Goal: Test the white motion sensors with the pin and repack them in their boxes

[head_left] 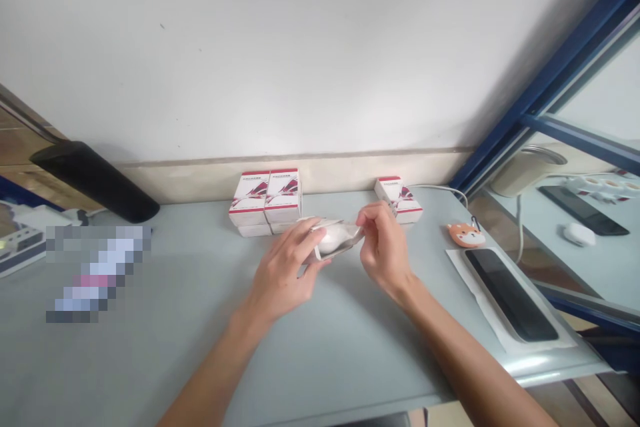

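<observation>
My left hand (pixel 287 267) is wrapped round a small white cardboard box (pixel 316 255) held above the desk, thumb underneath and fingers over the top. The box is open, and a smooth white rounded object (pixel 334 238) shows inside; its kind I cannot make out. At the box's right end, my right hand (pixel 385 243) has its fingers pinched on what looks like the end flap. Just behind my left hand stand white and red printed boxes (pixel 265 199), side by side. Another printed box (pixel 400 200) sits behind my right hand.
On the right of the desk (pixel 330 360) lie a dark-screened phone (pixel 510 293) on white paper and an orange animal-face case (pixel 466 235). A long black object (pixel 95 180) and a power strip (pixel 23 247) are at left. A blue-framed glass pane (pixel 575 120) borders the right side.
</observation>
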`<state>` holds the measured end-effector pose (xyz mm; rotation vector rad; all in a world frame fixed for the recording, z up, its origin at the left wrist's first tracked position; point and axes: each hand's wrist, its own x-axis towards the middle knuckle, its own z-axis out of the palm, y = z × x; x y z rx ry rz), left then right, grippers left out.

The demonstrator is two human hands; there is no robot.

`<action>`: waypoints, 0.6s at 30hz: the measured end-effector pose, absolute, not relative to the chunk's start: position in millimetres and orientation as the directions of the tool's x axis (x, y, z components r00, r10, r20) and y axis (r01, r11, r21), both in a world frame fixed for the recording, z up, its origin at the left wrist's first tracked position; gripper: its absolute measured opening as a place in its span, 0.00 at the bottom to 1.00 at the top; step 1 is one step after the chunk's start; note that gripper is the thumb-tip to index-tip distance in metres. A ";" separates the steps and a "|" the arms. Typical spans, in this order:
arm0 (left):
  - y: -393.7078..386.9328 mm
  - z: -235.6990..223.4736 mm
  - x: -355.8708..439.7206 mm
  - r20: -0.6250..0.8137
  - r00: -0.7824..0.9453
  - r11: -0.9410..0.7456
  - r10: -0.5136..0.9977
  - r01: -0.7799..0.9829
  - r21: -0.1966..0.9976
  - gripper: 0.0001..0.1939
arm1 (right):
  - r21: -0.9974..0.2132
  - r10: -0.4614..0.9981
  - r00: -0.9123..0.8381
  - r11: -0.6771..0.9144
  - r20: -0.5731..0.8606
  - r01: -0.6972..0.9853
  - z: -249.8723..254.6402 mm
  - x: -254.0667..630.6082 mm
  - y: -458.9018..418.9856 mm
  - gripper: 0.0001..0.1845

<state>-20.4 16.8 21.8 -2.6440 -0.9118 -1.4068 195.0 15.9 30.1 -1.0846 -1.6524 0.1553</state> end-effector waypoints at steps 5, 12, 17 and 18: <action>11.3 30.8 -20.6 0.750 0.463 -0.849 0.473 0.468 0.246 0.40 | -0.815 0.792 0.237 0.482 0.562 0.321 28.5 188.9 17.3 0.07; 4.9 43.1 -28.9 0.733 0.473 -0.843 0.488 0.473 0.256 0.38 | -0.897 0.905 -0.061 0.425 0.421 0.118 33.0 197.0 16.6 0.17; 0.8 59.7 -36.3 0.635 0.541 -0.812 0.551 0.524 0.258 0.37 | -0.835 0.870 -0.321 0.467 0.374 0.291 41.8 205.3 15.4 0.16; 0.2 62.8 -37.2 0.618 0.551 -0.808 0.561 0.528 0.262 0.37 | -0.822 0.859 -0.350 0.481 0.373 0.304 43.1 204.8 15.3 0.14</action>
